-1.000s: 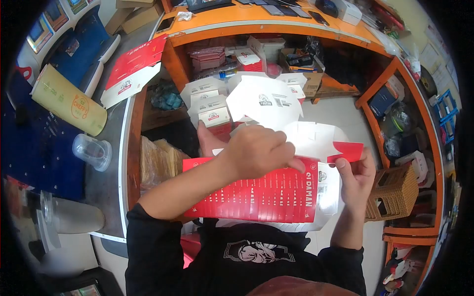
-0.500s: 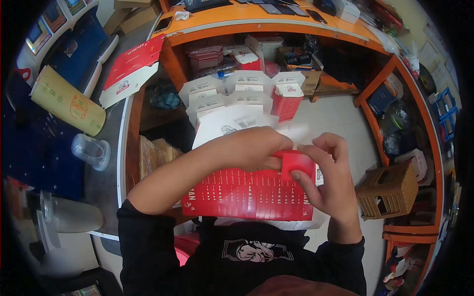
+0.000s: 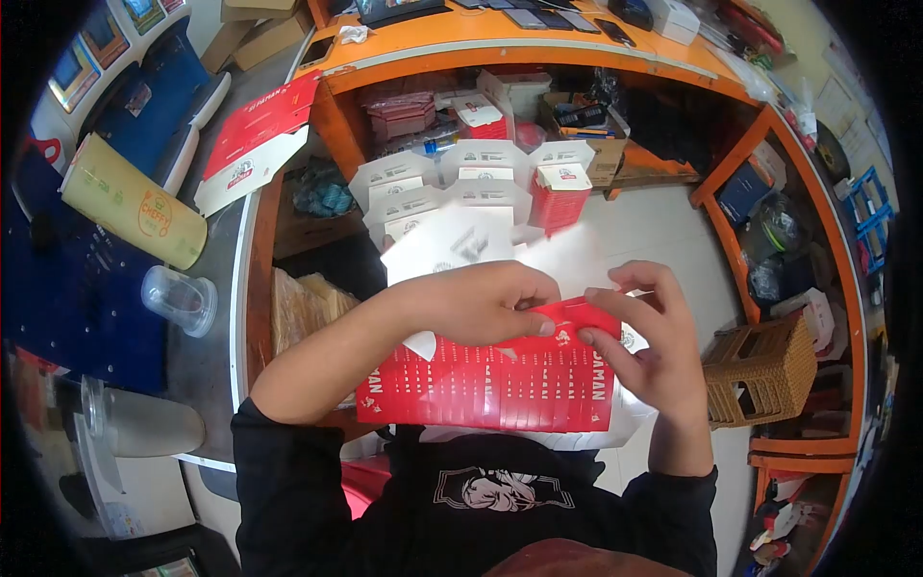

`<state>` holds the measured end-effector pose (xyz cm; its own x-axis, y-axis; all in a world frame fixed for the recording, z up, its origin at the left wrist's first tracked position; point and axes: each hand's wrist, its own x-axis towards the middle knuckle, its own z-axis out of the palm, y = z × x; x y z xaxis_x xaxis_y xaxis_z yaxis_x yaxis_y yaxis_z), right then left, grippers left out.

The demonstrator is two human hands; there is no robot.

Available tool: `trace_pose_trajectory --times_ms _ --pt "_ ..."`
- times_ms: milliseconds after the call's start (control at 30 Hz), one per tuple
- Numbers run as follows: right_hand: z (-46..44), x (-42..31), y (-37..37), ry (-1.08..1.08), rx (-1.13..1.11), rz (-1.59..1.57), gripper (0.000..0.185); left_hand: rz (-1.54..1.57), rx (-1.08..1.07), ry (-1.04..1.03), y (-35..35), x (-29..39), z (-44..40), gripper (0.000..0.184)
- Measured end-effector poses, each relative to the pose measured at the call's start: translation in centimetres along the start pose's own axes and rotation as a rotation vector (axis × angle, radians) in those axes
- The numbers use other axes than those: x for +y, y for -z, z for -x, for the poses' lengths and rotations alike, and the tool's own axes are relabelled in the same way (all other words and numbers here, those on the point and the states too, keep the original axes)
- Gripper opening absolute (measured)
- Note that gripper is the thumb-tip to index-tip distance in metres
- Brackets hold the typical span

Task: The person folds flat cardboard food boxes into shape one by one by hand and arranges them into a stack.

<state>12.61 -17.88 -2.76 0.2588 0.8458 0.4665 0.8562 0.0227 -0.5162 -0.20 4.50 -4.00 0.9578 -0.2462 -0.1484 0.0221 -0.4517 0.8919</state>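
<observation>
We have our left hand (image 3: 486,303) clamped on the red-and-white carton (image 3: 565,325) right of centre, while our right hand (image 3: 649,337) pinches its right end, upper fingers spread. Both grips sit just above the overlapping red cartons (image 3: 481,389), whose edges show "MAN". Bare floor (image 3: 644,236) lies upper right; the yellow cup (image 3: 135,200), upper left, reads "CHEFFY".
</observation>
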Motion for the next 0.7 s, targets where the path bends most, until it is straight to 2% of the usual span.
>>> trace_pose_trajectory --times_ms 133,233,300,400,433,533,600,667,700 --pt "-0.7 0.2 -0.3 0.007 0.010 0.011 0.030 -0.096 0.026 0.021 -0.7 0.9 0.2 0.021" --pt "-1.3 0.6 0.6 0.090 -0.331 -0.007 0.029 -0.195 -0.003 0.055 -0.8 1.4 0.7 0.020" --pt "-1.6 0.8 0.5 0.115 -0.186 -0.021 0.028 -0.210 0.006 0.055 -0.8 1.9 1.2 0.020" --pt "-1.7 -0.1 -0.4 0.078 -0.001 -0.109 0.033 -0.051 0.199 -0.023 -0.6 2.0 1.3 0.021" --pt "-1.8 -0.5 -0.9 0.056 0.060 -0.148 0.036 -0.106 0.256 -0.080 -0.6 1.4 1.0 0.022" --pt "-1.6 0.1 -2.5 0.173 0.347 0.019 0.042 0.108 0.584 -0.280 -1.1 0.1 -0.5 0.019" --pt "-0.6 1.0 -4.4 0.176 0.405 0.087 0.046 0.550 0.611 -0.130 -0.5 1.2 -0.3 0.019" --pt "-0.1 1.2 -5.2 0.177 0.409 0.085 0.050 0.838 0.718 -0.274 -1.1 1.1 -1.1 0.019" --pt "-0.2 0.8 -5.6 0.175 0.387 0.051 0.051 0.885 0.765 -0.281 -1.6 1.4 -1.7 0.021"
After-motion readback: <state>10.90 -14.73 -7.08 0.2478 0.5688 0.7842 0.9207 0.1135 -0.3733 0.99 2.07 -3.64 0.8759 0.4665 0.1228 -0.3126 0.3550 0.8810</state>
